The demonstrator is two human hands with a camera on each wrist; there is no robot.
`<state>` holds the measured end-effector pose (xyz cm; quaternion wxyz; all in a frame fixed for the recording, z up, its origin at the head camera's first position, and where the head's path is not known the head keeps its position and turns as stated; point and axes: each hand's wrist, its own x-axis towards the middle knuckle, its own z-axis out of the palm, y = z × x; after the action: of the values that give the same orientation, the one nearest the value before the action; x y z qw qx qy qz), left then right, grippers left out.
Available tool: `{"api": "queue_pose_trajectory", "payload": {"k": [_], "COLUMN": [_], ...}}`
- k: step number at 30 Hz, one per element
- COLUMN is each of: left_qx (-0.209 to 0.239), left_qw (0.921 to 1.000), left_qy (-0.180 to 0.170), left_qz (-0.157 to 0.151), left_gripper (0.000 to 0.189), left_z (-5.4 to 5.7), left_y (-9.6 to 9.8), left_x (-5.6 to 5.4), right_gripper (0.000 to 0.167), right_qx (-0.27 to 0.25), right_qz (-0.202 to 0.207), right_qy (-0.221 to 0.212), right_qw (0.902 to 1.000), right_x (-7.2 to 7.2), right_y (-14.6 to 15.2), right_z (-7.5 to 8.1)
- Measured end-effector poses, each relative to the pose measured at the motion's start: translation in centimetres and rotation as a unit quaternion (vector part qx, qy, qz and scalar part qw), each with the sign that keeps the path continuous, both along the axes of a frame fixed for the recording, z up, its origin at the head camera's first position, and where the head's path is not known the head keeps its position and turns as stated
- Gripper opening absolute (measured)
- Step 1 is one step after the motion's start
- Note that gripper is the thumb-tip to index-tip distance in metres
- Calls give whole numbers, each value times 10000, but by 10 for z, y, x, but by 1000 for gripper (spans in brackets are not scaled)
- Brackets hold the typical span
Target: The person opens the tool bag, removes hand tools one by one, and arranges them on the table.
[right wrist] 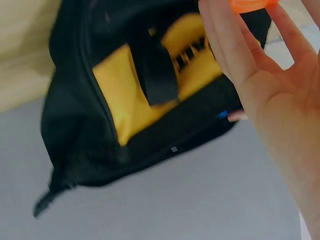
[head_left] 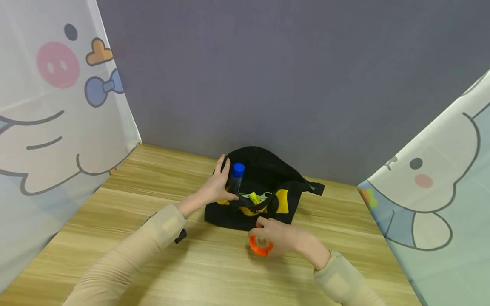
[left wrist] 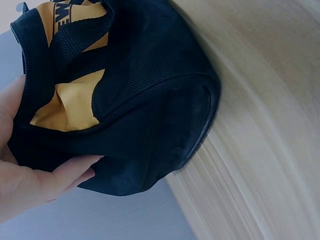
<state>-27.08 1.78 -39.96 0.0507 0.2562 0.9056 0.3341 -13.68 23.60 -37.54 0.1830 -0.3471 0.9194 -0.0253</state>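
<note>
On the table (head_left: 214, 276), the black bag (head_left: 231, 219) gapes; your left hand (head_left: 215, 186) grips its side, fingers spread. Your right hand (head_left: 282, 236) pinches the orange tape roll (head_left: 255, 249) in front; the head view shows its hole, the right wrist only its edge.

A wooden table (head_left: 199, 272) bears a bag (head_left: 266, 174) and black item (head_left: 180, 236) (partly hidden)

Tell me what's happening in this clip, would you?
A person's left hand grips the edge of an open black and yellow bag on the table. The right hand holds an orange ring, perhaps a tape roll, outside the bag, in front of it. A blue-capped bottle and something bright yellow show in the bag's mouth.
</note>
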Motion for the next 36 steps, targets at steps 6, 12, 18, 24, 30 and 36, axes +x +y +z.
{"api": "queue_pose_trajectory", "payload": {"k": [6,12,18,24,30,36], "left_qx": [-5,9,-1,-17,-10,-18], "left_qw": [10000,9999,9999,9999,9995,9996], "left_qy": [36,100,108,144,295,271], "left_qz": [50,51,57,56,56,45], "left_gripper": [126,126,126,126,126,125], "left_z": [-2,-3,0,-1,-2,-2], "left_y": [1,1,1,1,1,0], "left_x": [3,5,6,4,3,3], "right_gripper": [53,64,59,56,57,58], "right_qx": [115,76,-120,-143,-9,-38], "right_qz": [-133,-237,-156,-155,-258,-428], "right_qy": [-191,-238,-385,-387,-218,-172], "right_qw": [9997,9994,9991,9990,9994,9989], "right_x": [2,1,-2,-3,-1,3], "right_y": [2,3,4,3,0,-3], "right_z": [-22,-35,-44,-50,-51,-51]}}
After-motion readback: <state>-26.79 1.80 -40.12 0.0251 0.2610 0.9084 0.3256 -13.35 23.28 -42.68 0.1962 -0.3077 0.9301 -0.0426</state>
